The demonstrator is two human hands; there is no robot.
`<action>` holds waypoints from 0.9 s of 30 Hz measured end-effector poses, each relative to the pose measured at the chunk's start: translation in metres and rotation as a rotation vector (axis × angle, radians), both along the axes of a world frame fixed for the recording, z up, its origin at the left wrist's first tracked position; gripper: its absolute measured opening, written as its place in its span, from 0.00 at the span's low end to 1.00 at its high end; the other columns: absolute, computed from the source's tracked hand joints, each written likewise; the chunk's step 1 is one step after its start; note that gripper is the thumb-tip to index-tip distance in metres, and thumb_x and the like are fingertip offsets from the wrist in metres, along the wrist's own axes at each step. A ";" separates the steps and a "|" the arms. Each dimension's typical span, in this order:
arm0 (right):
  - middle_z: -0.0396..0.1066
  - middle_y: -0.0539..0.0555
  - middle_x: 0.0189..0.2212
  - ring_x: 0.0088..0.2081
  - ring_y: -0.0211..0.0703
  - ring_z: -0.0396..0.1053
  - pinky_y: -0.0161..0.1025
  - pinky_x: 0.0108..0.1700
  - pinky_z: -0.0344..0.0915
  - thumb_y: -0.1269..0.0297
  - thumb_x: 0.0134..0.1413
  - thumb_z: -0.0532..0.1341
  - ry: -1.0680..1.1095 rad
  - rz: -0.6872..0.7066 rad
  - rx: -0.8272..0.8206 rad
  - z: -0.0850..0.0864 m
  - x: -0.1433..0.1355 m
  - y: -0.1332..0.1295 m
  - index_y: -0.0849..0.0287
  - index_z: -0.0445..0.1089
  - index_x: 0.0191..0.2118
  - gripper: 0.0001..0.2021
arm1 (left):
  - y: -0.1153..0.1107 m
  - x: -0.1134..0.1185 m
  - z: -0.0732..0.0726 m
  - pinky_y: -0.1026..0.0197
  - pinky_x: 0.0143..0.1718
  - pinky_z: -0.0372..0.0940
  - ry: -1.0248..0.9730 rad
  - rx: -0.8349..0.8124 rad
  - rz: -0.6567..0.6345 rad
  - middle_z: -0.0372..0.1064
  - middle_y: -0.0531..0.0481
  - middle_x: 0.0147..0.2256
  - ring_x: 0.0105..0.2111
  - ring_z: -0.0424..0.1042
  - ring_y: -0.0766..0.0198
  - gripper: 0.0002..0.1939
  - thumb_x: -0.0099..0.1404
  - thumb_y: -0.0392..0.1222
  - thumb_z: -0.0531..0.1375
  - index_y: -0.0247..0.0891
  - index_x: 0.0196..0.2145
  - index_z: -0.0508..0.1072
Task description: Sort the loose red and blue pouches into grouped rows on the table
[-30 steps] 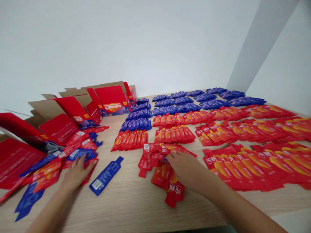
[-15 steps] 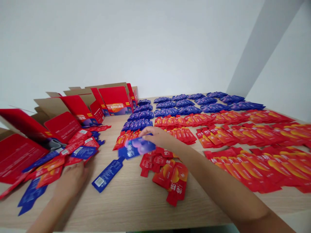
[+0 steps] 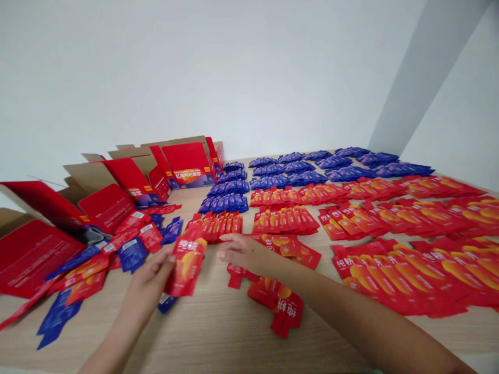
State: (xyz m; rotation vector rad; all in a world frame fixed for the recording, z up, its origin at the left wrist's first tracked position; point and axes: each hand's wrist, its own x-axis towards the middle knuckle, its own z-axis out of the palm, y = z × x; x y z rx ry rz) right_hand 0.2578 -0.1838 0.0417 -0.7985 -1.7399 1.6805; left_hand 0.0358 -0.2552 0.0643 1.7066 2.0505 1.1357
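Note:
A red pouch with orange print [image 3: 189, 262] is pinched in my left hand [image 3: 153, 272], raised over the table front. Beneath it part of a blue pouch [image 3: 167, 303] shows. My right hand [image 3: 240, 253] is just right of the held pouch, fingers pointing left and somewhat apart, with nothing visible in them. Under and beside my right hand lie loose red pouches [image 3: 287, 307], partly hidden by the forearm. Left of my left hand spreads a mixed heap of red and blue pouches [image 3: 131, 253].
Open red boxes [image 3: 191, 165] stand along the back left. Rows of red pouches [image 3: 393, 270] cover the right side of the wooden table [image 3: 218, 337], with rows of blue pouches [image 3: 300, 166] behind. A short red row [image 3: 218, 226] lies beyond my hands.
My left hand has lifted a red pouch from the heap and moved right. The blue pouch has left my right hand, which is slightly lower. A blue pouch now lies by the heap's right edge.

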 end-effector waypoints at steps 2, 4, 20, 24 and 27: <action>0.73 0.50 0.32 0.32 0.39 0.71 0.34 0.33 0.68 0.59 0.52 0.62 0.090 0.003 -0.076 -0.003 -0.005 -0.006 0.59 0.67 0.41 0.12 | 0.004 0.037 -0.002 0.57 0.40 0.69 -0.168 -0.059 -0.160 0.77 0.45 0.37 0.37 0.75 0.55 0.26 0.57 0.58 0.52 0.36 0.43 0.74; 0.72 0.49 0.27 0.27 0.37 0.70 0.33 0.29 0.67 0.60 0.53 0.59 0.061 -0.075 -0.089 -0.005 0.001 -0.007 0.59 0.65 0.35 0.08 | 0.008 0.055 -0.010 0.56 0.46 0.68 -0.160 -0.077 -0.252 0.76 0.43 0.42 0.43 0.74 0.55 0.27 0.59 0.57 0.52 0.36 0.47 0.72; 0.74 0.59 0.37 0.38 0.48 0.71 0.42 0.41 0.63 0.67 0.51 0.56 -0.567 -0.449 0.456 -0.026 0.112 0.012 0.64 0.65 0.44 0.13 | 0.051 -0.087 -0.070 0.37 0.61 0.39 0.920 -0.113 0.054 0.55 0.38 0.61 0.64 0.46 0.46 0.27 0.67 0.41 0.41 0.32 0.59 0.62; 0.74 0.62 0.41 0.42 0.49 0.71 0.42 0.43 0.63 0.68 0.52 0.56 -0.642 -0.404 0.473 -0.027 0.116 0.010 0.65 0.66 0.45 0.14 | 0.087 -0.098 -0.066 0.32 0.60 0.38 0.866 -0.265 -0.080 0.54 0.41 0.62 0.63 0.48 0.45 0.27 0.67 0.41 0.40 0.35 0.61 0.58; 0.74 0.61 0.40 0.41 0.48 0.71 0.41 0.43 0.63 0.70 0.51 0.57 -0.664 -0.380 0.453 -0.027 0.122 0.011 0.65 0.68 0.43 0.13 | 0.099 -0.110 -0.064 0.28 0.58 0.37 0.816 -0.344 -0.047 0.57 0.40 0.61 0.62 0.51 0.43 0.26 0.68 0.41 0.40 0.34 0.61 0.59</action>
